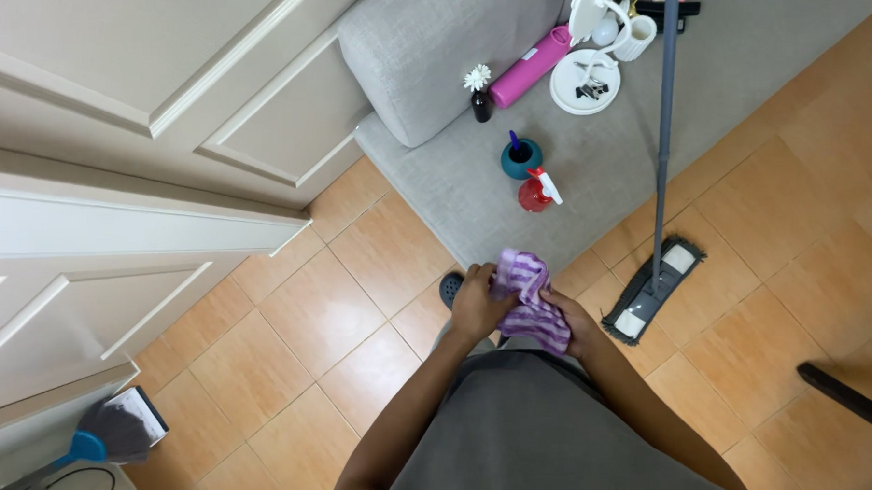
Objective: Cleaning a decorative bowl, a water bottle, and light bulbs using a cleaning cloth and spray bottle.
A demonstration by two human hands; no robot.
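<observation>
Purple striped cloth [529, 300]: held bunched in front of the person's waist, above the tiled floor [294, 327], just short of the edge of the grey sofa mattress [569, 173]. Left hand [477, 306] grips the cloth's left side, fingers curled shut around the fabric. Right hand [572, 319] is closed on the lower right part of the cloth, with the fabric draped over its fingers. Both hands sit close together, joined by the cloth.

Surroundings: a dark slipper toe [451, 289] shows just left of the left hand. A flat mop [653, 291] rests on the tiles just right of the right hand, its grey handle [665, 102] rising across the mattress. On the mattress stand a red spray bottle [536, 191], a teal cup [521, 158] holding a blue pen, a small dark bottle with a white flower [480, 94], a pink cylinder [530, 66] lying on its side, and a white round stand [585, 80] with clips on its base. A grey cushion [429, 52] leans at the mattress end. White panelled doors [113, 140] fill the left of the view. A blue-handled brush [114, 432] lies at lower left.
</observation>
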